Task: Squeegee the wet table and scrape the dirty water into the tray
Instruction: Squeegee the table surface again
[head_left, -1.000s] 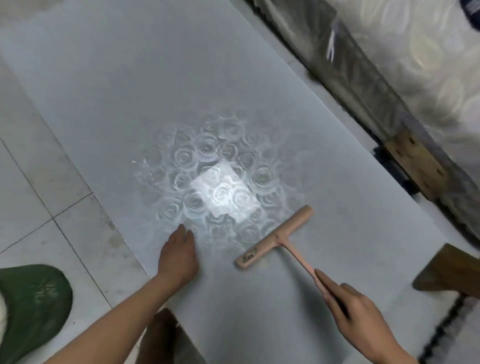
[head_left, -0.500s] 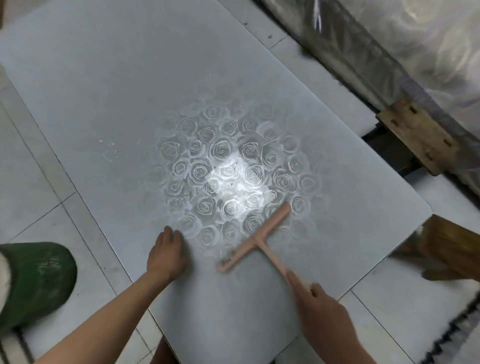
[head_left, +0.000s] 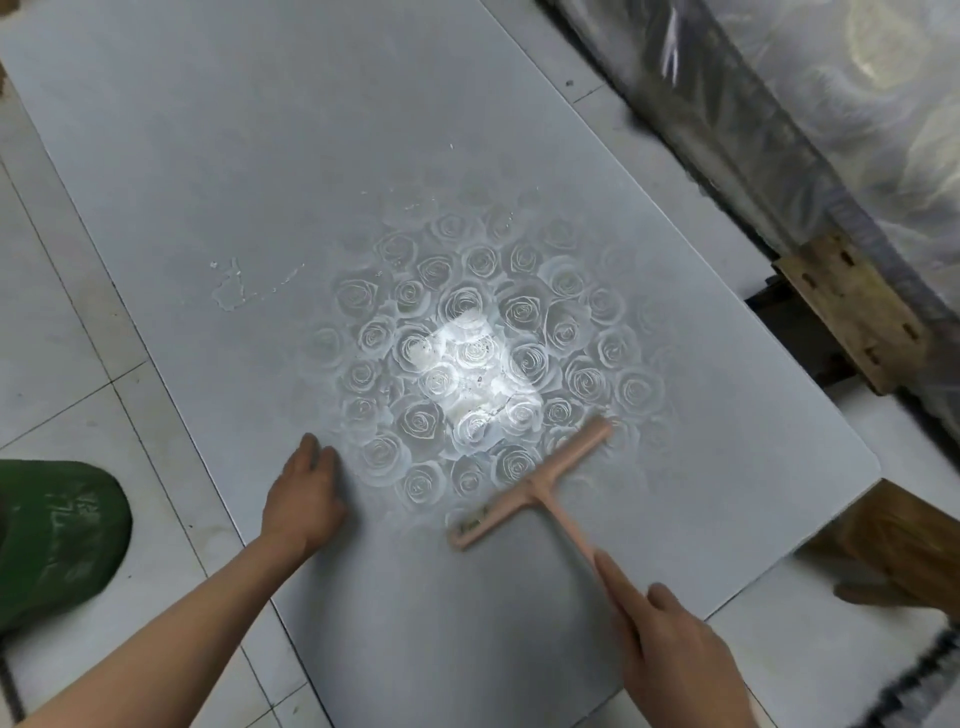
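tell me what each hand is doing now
left hand: open, flat on the table
right hand: gripping the squeegee handle

Dim, cool overhead light; bright square glare on table (head_left: 467, 156) centre; edges bowed, soft blur at right.

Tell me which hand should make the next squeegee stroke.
Right, probably. The right hand grips the squeegee by its handle, blade lying on the table. The left hand rests flat on the table near its edge, holding nothing; it looks better used as a brace.
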